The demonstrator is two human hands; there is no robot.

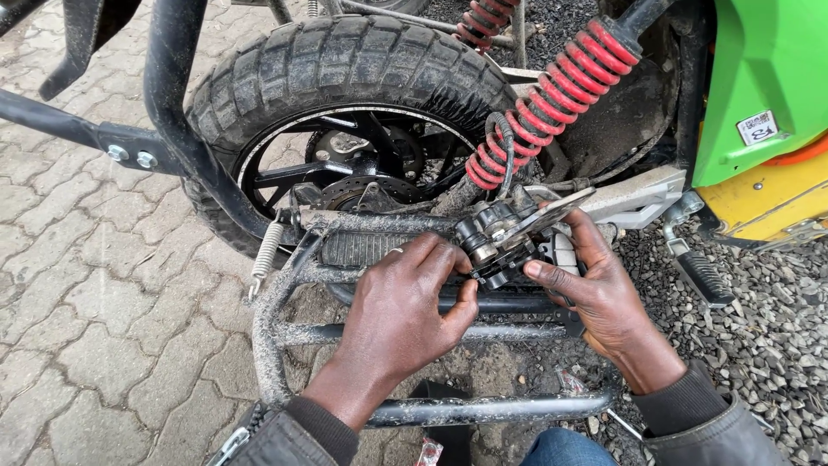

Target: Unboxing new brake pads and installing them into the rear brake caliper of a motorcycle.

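Outdoor setting, flat daylight, no hard shadows. Ground at left: interlocking grey paving bricks (pixel 95 285), dusty, joints dark. Ground at right: loose grey gravel (pixel 768 336), spreading up behind at top centre too. Motorcycle fills middle: knobbly rear tyre (pixel 345 60) on black spoked rim, red coil shock spring (pixel 552 95), mud-caked black frame tubes (pixel 483 406). Green body panel (pixel 768 69) top right, yellow panel (pixel 768 203) just below it. Black footpeg (pixel 703 276) over gravel.

Rear wheel (pixel 345 78) above, frame tubes (pixel 483 406) below — paving (pixel 95 302) leftward open
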